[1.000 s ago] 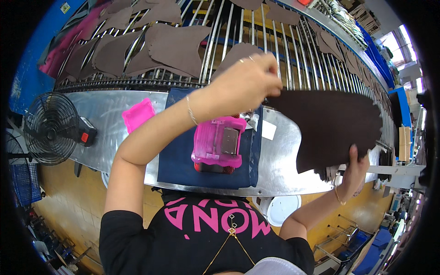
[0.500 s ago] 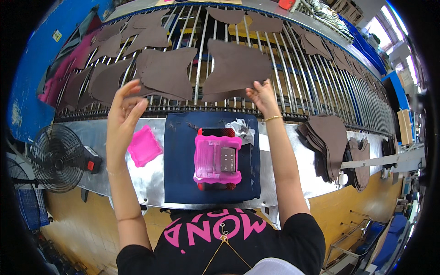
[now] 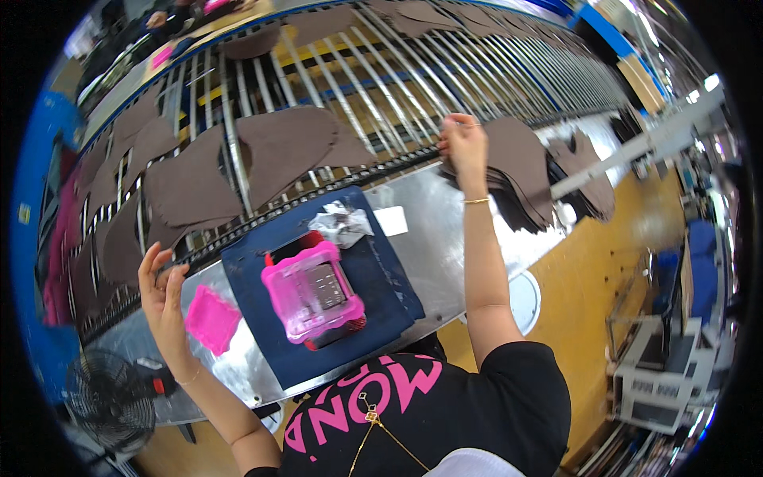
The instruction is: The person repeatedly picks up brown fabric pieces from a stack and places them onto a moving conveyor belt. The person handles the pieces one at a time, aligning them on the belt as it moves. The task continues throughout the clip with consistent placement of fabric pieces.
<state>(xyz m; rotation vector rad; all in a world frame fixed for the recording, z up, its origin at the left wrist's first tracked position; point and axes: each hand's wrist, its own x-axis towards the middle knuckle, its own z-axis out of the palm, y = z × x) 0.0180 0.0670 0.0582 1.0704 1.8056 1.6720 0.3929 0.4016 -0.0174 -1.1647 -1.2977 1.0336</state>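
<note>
Near the conveyor edge [image 3: 274, 211], left grip [image 3: 165, 296] hangs apart; right grip [image 3: 466, 151], beside stacked pieces [image 3: 520, 163], I can't tell.

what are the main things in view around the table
sheet-metal table: one, silver, centre
metal-rod conveyor: one, silver, beyond table
flat cut pieces: many, brown, on conveyor
stacked cut pieces: several, brown, table's right
rectangular mat: one, dark blue, on table
wavy-rimmed container: one, pink, on mat
crumpled sheet: one, white, on mat
wavy-rimmed square tray: one, pink, left of mat
caged round fan: one, black, lower left
left hand: one, bare, by tray
right hand: one, bare, by stacked pieces
</note>
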